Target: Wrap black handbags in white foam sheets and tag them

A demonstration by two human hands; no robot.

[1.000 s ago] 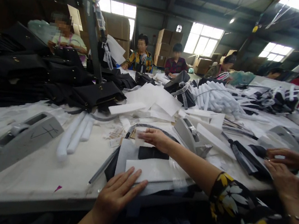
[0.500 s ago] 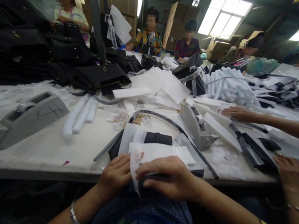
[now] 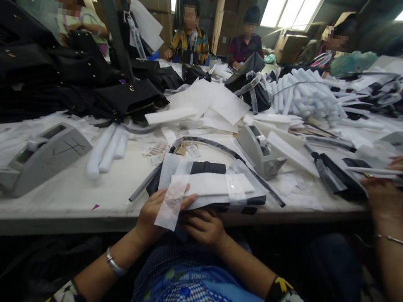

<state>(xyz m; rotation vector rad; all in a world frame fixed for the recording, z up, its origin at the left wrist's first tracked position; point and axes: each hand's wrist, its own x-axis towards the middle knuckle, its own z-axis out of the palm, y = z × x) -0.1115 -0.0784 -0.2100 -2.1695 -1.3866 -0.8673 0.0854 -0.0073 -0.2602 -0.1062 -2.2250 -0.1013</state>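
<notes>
A black handbag [image 3: 208, 168] lies at the table's front edge, partly covered by white sheets, with its wrapped handle [image 3: 221, 147] arched behind it. A folded white strip [image 3: 211, 185] lies across the bag, with clear tape near its right end. My left hand [image 3: 151, 217] is closed at the bag's left corner, pinching a thin piece of white tissue paper [image 3: 170, 207] that hangs over the near edge. My right hand [image 3: 207, 230] is closed at the bag's near edge; its fingertips are partly hidden beneath the bag.
Grey tape dispensers stand left [image 3: 48, 161] and behind right [image 3: 260, 152]. White foam rolls [image 3: 106, 152] lie left. Black bags [image 3: 129, 97] are piled behind, beside white sheets [image 3: 209, 99]. At right, a co-worker's hands [image 3: 387, 199] handle another bag. More people sit opposite.
My right hand has moved down from over the paper to the bag's near edge. The tissue paper now lies flatter over the left corner. The co-worker's far hand has drawn back right.
</notes>
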